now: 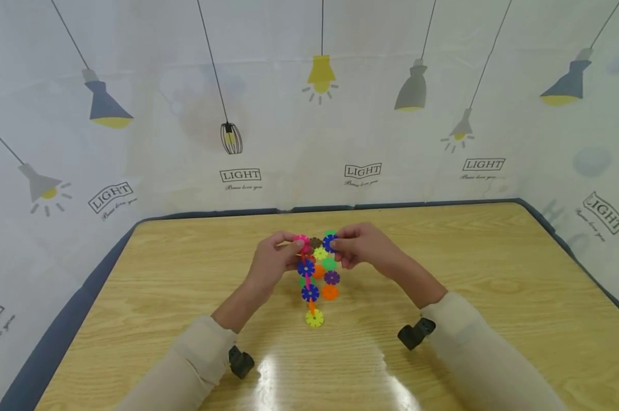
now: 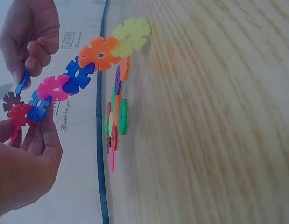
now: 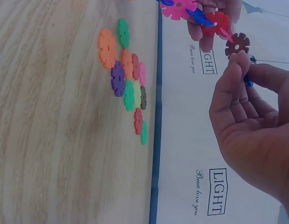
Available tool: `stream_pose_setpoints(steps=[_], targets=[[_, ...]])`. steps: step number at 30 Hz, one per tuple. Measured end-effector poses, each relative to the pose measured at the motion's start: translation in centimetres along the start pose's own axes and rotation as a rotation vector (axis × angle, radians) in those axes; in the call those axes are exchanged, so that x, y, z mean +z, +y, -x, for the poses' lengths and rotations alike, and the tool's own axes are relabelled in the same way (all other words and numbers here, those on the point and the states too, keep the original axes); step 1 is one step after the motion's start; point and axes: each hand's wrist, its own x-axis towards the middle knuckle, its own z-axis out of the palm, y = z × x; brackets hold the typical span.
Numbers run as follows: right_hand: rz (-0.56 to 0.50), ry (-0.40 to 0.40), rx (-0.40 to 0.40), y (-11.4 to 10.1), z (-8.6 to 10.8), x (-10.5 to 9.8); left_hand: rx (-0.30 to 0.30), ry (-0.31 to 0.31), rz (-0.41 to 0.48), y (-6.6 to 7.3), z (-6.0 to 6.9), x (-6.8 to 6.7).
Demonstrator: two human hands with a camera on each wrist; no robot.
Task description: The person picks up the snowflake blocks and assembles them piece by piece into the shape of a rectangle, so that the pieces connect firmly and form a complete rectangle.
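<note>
My left hand (image 1: 270, 260) holds the upper end of a chain of slotted plastic snowflake discs, pinching near a red disc (image 2: 20, 114) and a pink one (image 1: 301, 242). Down from there the chain runs through blue, pink and orange discs to a yellow disc (image 2: 131, 37) at its low end. A brown disc (image 3: 237, 45) stands at the upper end, between the two hands. In my right hand (image 1: 365, 248) a blue disc (image 1: 330, 244) is pinched between thumb and fingers. It meets the brown disc's edge; whether their slots are joined, I cannot tell.
Several loose discs lie in a cluster on the wooden table (image 1: 186, 274) beneath and behind the chain, among them an orange one (image 3: 107, 48), a purple one (image 3: 118, 78) and a green one (image 3: 123, 32). A lamp-printed cloth (image 1: 288, 131) hangs behind the table's far edge.
</note>
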Motion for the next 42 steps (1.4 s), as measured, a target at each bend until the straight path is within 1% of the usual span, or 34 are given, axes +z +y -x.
stream_pose_setpoints(steps=[4, 12, 21, 26, 30, 35, 39, 42], targets=[[0.036, 0.021, -0.012, -0.2, -0.1, 0.0, 0.020, -0.007, -0.009, 0.1, 0.0, 0.0], [0.080, 0.016, -0.021, -0.2, 0.0, 0.0, 0.005, -0.017, -0.025, 0.1, 0.2, -0.2], [0.089, 0.021, -0.028, -0.4, 0.2, 0.0, 0.006, 0.000, -0.020, 0.3, 0.3, 0.0], [0.088, 0.023, -0.023, -0.5, 0.5, -0.2, 0.008, -0.009, -0.020, 0.1, 0.2, 0.1], [0.094, 0.046, -0.026, -0.5, 0.8, -0.6, 0.019, -0.006, -0.020, 0.2, 0.2, 0.0], [0.098, 0.060, -0.027, -0.2, 0.8, -1.0, 0.013, 0.010, -0.015, 0.1, 0.1, -0.3], [0.108, 0.056, -0.020, 0.1, 0.5, -0.9, 0.037, 0.000, -0.026, 0.2, 0.3, -0.2], [0.135, 0.050, -0.028, 0.1, 0.3, -0.7, 0.055, -0.006, -0.032, 0.4, 0.4, 0.0]])
